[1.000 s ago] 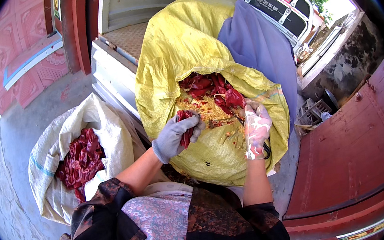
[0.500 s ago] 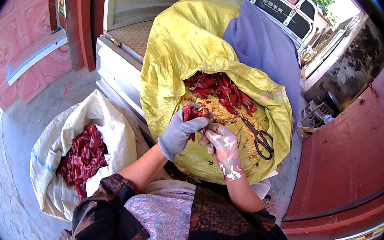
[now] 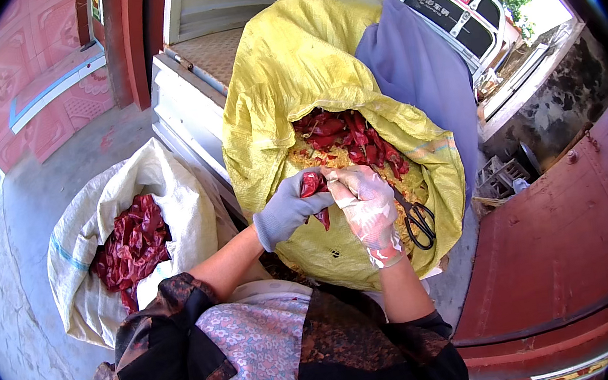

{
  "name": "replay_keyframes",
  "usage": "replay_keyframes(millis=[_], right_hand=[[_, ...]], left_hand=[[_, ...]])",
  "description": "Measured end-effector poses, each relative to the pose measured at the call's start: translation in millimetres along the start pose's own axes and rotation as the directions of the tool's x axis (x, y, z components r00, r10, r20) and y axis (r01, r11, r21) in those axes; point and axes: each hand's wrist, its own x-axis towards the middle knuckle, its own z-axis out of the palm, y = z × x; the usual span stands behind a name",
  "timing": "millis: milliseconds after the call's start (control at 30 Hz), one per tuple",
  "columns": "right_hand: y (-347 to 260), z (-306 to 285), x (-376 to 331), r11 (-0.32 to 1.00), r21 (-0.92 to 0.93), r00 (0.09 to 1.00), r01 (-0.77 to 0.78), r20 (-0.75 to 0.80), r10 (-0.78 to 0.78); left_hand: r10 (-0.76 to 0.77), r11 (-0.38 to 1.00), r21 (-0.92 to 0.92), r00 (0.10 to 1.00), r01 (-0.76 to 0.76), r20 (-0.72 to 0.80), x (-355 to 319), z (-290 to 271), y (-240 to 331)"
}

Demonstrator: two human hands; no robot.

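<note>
My left hand (image 3: 285,211), in a grey glove, is closed around a dried red chili pepper (image 3: 311,185); part of it sticks out below the fingers. My right hand (image 3: 365,209), in a pale patterned glove, is pinched at the pepper's upper end, and its fingertips are partly hidden. Both hands are over the mouth of a yellow woven sack (image 3: 287,55). Inside it lie more dried red chilies (image 3: 346,133) on a layer of yellow seeds. Black-handled scissors (image 3: 421,229) rest on the sack's right side, partly behind my right hand.
A white woven sack (image 3: 71,268) of dark red chilies (image 3: 132,245) stands at the left. The yellow sack leans by a vehicle's cargo bed (image 3: 215,53), with a purple cloth (image 3: 410,63) behind it. A red metal panel (image 3: 552,235) rises at the right.
My right hand has risen and turned, with its fingers now at the pepper's top instead of its lower side. My left hand keeps its grip nearly in place.
</note>
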Motion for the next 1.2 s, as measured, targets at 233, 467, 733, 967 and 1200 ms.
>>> replay_keyframes(millis=[233, 467, 733, 967, 1200], right_hand=[[-4.8, -8.8, -2.2, 0.936, -0.295, 0.98, 0.192, 0.103, -0.169], [12.9, 11.7, -13.5, 0.875, 0.38, 0.93, -0.3, -0.089, 0.357], [39.4, 1.5, -11.5, -0.084, 0.865, 0.669, -0.495, 0.442, 0.598], [33.1, -37.7, -14.4, 0.809, 0.078, 0.745, -0.583, 0.448, 0.494], [103.0, -58.7, -9.7, 0.853, -0.379, 0.906, -0.358, 0.077, 0.415]], left_hand=[[0.086, 0.993, 0.075, 0.994, -0.091, 0.067, 5.1, -6.8, -18.1], [0.103, 0.985, 0.132, 0.994, -0.108, 0.046, 6.5, -5.3, -14.8], [0.067, 0.994, 0.084, 0.994, -0.075, 0.086, -3.6, -1.8, -25.7], [0.108, 0.893, -0.443, 0.994, -0.082, 0.032, -3.4, -20.6, -23.2], [0.056, 0.813, -0.582, 0.996, -0.007, 0.066, -6.3, -19.9, -20.6]])
